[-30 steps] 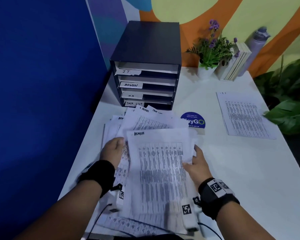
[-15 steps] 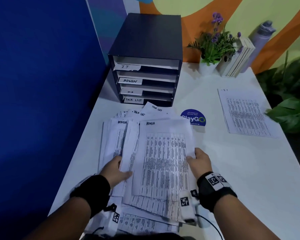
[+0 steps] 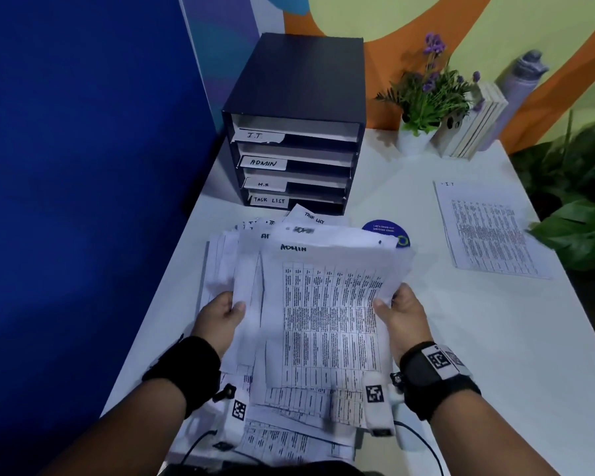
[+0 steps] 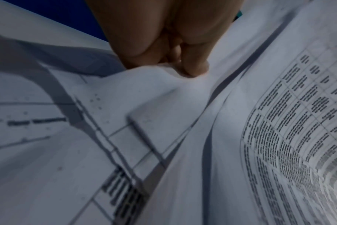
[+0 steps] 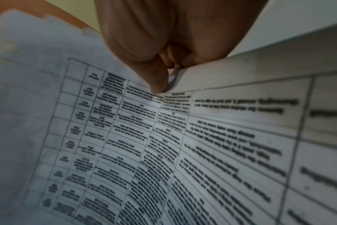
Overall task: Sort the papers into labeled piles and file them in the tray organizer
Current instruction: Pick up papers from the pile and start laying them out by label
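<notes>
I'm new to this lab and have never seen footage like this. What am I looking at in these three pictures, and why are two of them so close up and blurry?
No machine here: a person sorts papers with bare hands and wears three cameras. The wide picture comes from one on the head, looking down at a white table. The two close pictures come from cameras strapped to the wrists, looking along each hand, so they show mostly fingers and print.

The left hand and right hand each pinch a side of a loose stack of papers; its top sheet is marked ADMIN. At the back stands a dark tray organizer with slots labeled I.T., ADMIN, H.R and TASK LIST. To the right lies a separate pile marked I.T. Also there: a potted plant, some books, a bottle and a blue round sticker.
</notes>
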`<state>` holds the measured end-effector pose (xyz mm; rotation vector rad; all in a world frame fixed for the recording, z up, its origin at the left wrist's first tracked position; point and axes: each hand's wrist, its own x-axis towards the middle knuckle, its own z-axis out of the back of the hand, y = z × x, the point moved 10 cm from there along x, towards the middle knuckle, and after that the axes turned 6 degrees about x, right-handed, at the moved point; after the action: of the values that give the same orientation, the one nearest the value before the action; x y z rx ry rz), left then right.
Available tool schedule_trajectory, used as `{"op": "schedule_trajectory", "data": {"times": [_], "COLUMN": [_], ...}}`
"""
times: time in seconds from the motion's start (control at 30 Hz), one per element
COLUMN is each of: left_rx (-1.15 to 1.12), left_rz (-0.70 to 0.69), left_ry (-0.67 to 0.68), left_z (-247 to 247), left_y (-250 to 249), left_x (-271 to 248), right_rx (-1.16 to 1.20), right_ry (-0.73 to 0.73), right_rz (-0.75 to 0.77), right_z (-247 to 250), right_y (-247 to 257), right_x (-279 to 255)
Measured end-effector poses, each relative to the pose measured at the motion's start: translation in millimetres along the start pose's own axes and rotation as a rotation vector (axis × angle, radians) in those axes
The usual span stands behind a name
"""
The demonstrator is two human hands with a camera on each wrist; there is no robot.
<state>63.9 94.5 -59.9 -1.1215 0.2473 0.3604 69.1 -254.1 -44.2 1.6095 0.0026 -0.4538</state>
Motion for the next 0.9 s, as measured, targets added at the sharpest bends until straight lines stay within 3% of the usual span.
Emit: {"op": "schedule_trajectory", "data": {"times": [0.17,0.3,0.37,0.53,0.63,0.73,0.9], "left_rx": [0.01,-0.071,-0.097,-0.216,-0.336,-0.319,-0.204], "left_rz": [0.019,0.017,0.003,-0.301,-0.393,-0.378,-0.173], "left_ry": [-0.019,-0.028,-0.03,-0.184,-0.212,-0.244,-0.217], "left_z": [0.2,-6.4,-10.3,14.8,24.7,23.2,-3.0], "left_y": [2.0,-23.1,-47.8,-128.7,-149.8,-134.8,-79.8], "left_x": [-3.7,-18.9,-29.4,-42.0,-49.7,-48.2,-41.0], "right_rx": [-0.033,0.039,0.035,0.103,0.055,-0.1,-0.349], "right_ry": [0.005,0.057,0.069,0.022,0.081,0.109,0.186], "right_rz": [0.018,-0.003,0.085,0.479,0.622,0.572,0.329], "right_z": [5.7,-18.4,-34.3,-54.5,-64.5,-69.5,-74.7], "right_y": [1.8,17.0,43.1,135.2,150.4,115.2,35.0], "right_x": [-0.5,-7.6,-13.2,-45.8,-62.7,-63.1,-58.0]}}
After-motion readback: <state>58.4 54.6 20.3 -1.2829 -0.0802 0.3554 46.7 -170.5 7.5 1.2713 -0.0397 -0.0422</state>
